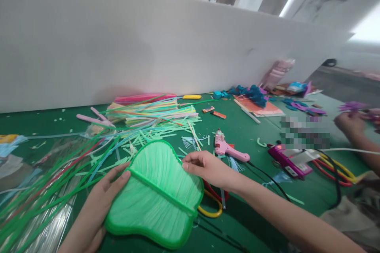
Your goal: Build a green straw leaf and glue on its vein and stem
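Observation:
A green leaf-shaped piece (154, 197), made of pale green ribbed strands with a darker fuzzy rim and midrib, is held tilted above the table. My left hand (108, 191) grips its left edge, thumb on the face and the other fingers partly hidden behind. At the upper right edge, my right hand (208, 168) pinches the rim between thumb and fingers. A pink hot glue gun (230, 149) lies just beyond my right hand. Red and yellow loop handles (215, 207) show partly under the leaf's right side.
Pipe cleaners (154, 112) lie piled at the back, with cut green bits around. Pink-handled scissors (95, 118) and long green stems (59, 189) are leftward. A magenta box (291, 162) with cables sits to the right. Another person's hand (352, 124) holds purple fuzzy pieces.

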`<state>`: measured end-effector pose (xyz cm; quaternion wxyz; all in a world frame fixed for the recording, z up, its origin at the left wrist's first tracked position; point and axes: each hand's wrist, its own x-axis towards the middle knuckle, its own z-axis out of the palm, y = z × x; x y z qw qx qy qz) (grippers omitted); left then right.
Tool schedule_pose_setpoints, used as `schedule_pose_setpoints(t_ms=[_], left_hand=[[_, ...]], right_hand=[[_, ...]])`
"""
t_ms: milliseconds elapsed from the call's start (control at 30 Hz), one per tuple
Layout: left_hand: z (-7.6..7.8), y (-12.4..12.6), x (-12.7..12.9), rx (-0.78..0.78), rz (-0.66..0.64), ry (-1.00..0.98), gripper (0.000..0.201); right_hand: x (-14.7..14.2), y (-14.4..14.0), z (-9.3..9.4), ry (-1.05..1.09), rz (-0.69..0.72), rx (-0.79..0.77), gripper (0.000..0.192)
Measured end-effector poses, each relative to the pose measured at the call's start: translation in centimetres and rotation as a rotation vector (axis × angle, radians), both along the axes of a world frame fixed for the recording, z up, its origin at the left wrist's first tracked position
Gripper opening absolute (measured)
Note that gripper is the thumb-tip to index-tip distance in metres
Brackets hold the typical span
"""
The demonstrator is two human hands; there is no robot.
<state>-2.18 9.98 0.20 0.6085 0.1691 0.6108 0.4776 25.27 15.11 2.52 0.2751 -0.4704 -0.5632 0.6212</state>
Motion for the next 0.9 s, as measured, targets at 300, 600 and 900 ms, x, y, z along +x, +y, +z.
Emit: schedule_pose_setpoints(t_ms=[300,600,900], left_hand=[[1.4,0.2,-0.3,0.221,-0.009,-0.189,0.016],[0.7,0.1,-1.1,0.259,-0.021,-0.079,0.046],[1.0,-1.6,0.0,0.197,-0.105,-0.193,0.070]], right_hand=[[-1.8,-0.5,0.0,0.191,-0.233,-0.099,0.046],[-1.8,-1.5,0.3,0.249,-0.110,-0.168,0.056],[-2.7,-3.4,-0.3,0.301,-0.158,-0.056,0.056]])
